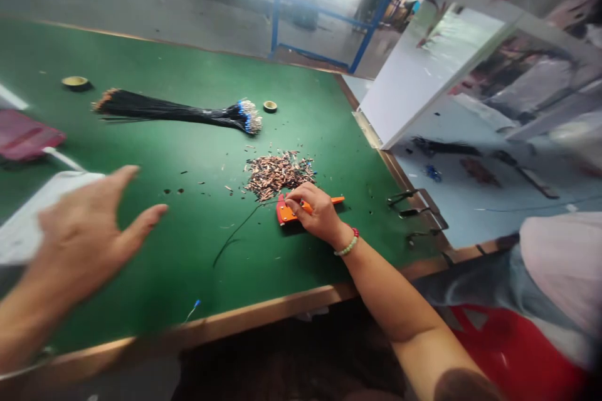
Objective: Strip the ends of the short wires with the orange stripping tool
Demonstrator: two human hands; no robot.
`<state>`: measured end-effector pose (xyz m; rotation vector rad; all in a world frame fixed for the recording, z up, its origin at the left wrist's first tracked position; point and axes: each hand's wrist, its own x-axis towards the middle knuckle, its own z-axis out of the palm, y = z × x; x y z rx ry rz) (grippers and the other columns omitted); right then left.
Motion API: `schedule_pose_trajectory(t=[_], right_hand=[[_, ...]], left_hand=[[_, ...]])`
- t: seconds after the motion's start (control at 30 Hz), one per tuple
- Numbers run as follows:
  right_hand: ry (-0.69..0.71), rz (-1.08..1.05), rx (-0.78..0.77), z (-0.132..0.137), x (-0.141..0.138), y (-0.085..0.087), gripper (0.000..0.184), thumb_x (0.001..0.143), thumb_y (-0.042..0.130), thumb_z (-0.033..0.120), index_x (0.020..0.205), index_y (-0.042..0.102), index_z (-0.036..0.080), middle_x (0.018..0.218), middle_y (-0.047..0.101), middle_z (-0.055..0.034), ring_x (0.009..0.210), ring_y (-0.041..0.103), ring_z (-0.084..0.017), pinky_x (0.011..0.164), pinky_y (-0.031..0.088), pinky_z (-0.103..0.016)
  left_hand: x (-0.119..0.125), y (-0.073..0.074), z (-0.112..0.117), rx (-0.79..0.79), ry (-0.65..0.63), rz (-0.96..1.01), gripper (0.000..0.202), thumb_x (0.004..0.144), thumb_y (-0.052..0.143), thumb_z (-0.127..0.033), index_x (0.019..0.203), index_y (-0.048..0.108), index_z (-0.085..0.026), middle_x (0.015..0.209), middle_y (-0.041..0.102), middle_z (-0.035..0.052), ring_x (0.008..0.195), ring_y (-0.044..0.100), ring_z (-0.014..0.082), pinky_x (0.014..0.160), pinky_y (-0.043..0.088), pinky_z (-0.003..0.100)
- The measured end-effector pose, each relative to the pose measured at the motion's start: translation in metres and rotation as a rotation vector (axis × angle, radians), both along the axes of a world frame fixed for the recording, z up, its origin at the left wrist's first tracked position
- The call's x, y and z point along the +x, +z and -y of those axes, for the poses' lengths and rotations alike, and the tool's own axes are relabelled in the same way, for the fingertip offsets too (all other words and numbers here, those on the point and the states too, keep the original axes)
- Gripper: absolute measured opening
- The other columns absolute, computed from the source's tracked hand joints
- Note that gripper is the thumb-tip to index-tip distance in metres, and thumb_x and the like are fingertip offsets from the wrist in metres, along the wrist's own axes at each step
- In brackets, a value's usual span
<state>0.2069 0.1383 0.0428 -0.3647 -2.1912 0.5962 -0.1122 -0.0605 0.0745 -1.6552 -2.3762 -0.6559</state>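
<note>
My right hand [316, 212] is closed on an orange hand tool [288, 212] lying on the green table [188, 138], its fingers curled over the tool's handles. A single black wire [237, 230] trails from the tool toward the front edge. Just beyond the tool lies a heap of small copper terminals [277, 172]. My left hand [87, 235] hovers above the left of the table, fingers stretched and apart, holding nothing; it is smeared by motion. A long bundle of black wires [174, 113] with stripped ends lies further back.
Two tape rolls [75, 82] [269, 106] sit on the far part of the table. A pink object [23, 136] and a white sheet [28, 213] lie at the left. A white board [423, 75] leans at the right over a pale bench with metal clips [414, 203]. A red stool [517, 357] stands at lower right.
</note>
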Motion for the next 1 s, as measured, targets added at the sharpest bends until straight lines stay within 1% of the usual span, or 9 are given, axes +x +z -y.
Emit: schedule_pose_trajectory(t=[0.1,0.17,0.23,0.3,0.37,0.53,0.73,0.83,1.0], right_hand=[[0.009,-0.036,-0.008,0.001,-0.002,-0.002,0.013,0.105,0.061,0.025,0.095,0.068,0.020,0.089,0.072,-0.0062,0.087,0.066,-0.019,0.081,0.056,-0.035],[0.001,-0.026,-0.014,0.000,-0.002,-0.003,0.015,0.106,0.060,0.028,0.097,0.068,0.020,0.091,0.072,-0.0064,0.088,0.067,-0.019,0.082,0.056,-0.035],[-0.033,0.018,-0.014,-0.004,0.003,0.001,0.018,0.107,0.058,0.031,0.098,0.069,0.020,0.092,0.073,-0.0065,0.090,0.067,-0.020,0.085,0.057,-0.037],[-0.116,0.083,-0.014,-0.011,0.012,0.009,0.020,0.108,0.056,0.034,0.103,0.069,0.020,0.097,0.073,-0.0076,0.096,0.068,-0.021,0.091,0.056,-0.039],[-0.226,0.205,-0.011,-0.016,0.028,0.020,0.024,0.107,0.057,0.039,0.115,0.069,0.019,0.108,0.074,-0.0109,0.105,0.067,-0.024,0.097,0.054,-0.044],[-0.298,0.693,0.082,-0.006,0.062,0.028,0.068,0.087,0.081,0.059,0.138,0.063,0.016,0.134,0.068,-0.0200,0.121,0.062,-0.037,0.103,0.050,-0.055],[-0.272,0.747,0.155,0.003,0.072,0.009,0.044,0.096,0.074,0.039,0.126,0.067,0.009,0.125,0.068,-0.0235,0.117,0.061,-0.037,0.105,0.048,-0.058],[-0.226,0.514,-0.037,0.000,0.074,0.013,0.043,0.098,0.069,0.047,0.122,0.066,0.012,0.121,0.068,-0.0211,0.115,0.063,-0.034,0.103,0.051,-0.055],[0.035,-0.046,-0.925,0.009,0.052,0.024,0.059,0.097,0.058,0.072,0.121,0.062,0.019,0.111,0.072,-0.0118,0.093,0.071,-0.022,0.085,0.061,-0.040]], left_hand=[[0.077,0.008,-0.051,0.027,-0.335,0.193,0.066,0.099,0.043,-0.065,0.142,0.059,-0.017,0.137,0.071,0.0180,0.129,0.064,0.0361,0.112,0.047,0.053],[0.114,0.005,-0.080,0.017,-0.434,0.380,0.057,0.097,0.047,-0.059,0.132,0.065,-0.018,0.120,0.078,0.0139,0.111,0.072,0.0317,0.100,0.054,0.048],[0.132,-0.002,-0.099,-0.036,-0.499,0.577,0.043,0.098,0.045,-0.052,0.109,0.073,-0.021,0.101,0.080,0.0089,0.092,0.074,0.0256,0.088,0.057,0.039],[0.134,-0.010,-0.108,-0.012,-0.470,0.695,0.037,0.095,0.048,-0.050,0.094,0.073,-0.022,0.094,0.080,0.0070,0.087,0.073,0.0240,0.083,0.057,0.036],[0.126,-0.015,-0.109,0.020,-0.401,0.752,0.034,0.093,0.052,-0.050,0.091,0.072,-0.023,0.093,0.080,0.0060,0.087,0.072,0.0234,0.081,0.057,0.035],[0.108,-0.014,-0.107,0.023,-0.292,0.802,0.031,0.092,0.053,-0.049,0.096,0.068,-0.022,0.072,0.070,0.0022,0.070,0.064,0.0203,0.066,0.052,0.031],[0.110,-0.010,-0.105,0.104,-0.314,0.877,0.030,0.088,0.060,-0.047,0.095,0.071,-0.020,0.083,0.075,0.0050,0.071,0.063,0.0179,0.064,0.049,0.029],[0.109,-0.008,-0.104,0.137,-0.266,0.873,0.033,0.085,0.063,-0.049,0.094,0.075,-0.019,0.079,0.075,0.0043,0.068,0.062,0.0174,0.065,0.050,0.029],[0.110,-0.004,-0.101,0.201,-0.211,0.863,0.034,0.082,0.065,-0.050,0.092,0.078,-0.020,0.078,0.076,0.0037,0.069,0.064,0.0176,0.067,0.051,0.029]])
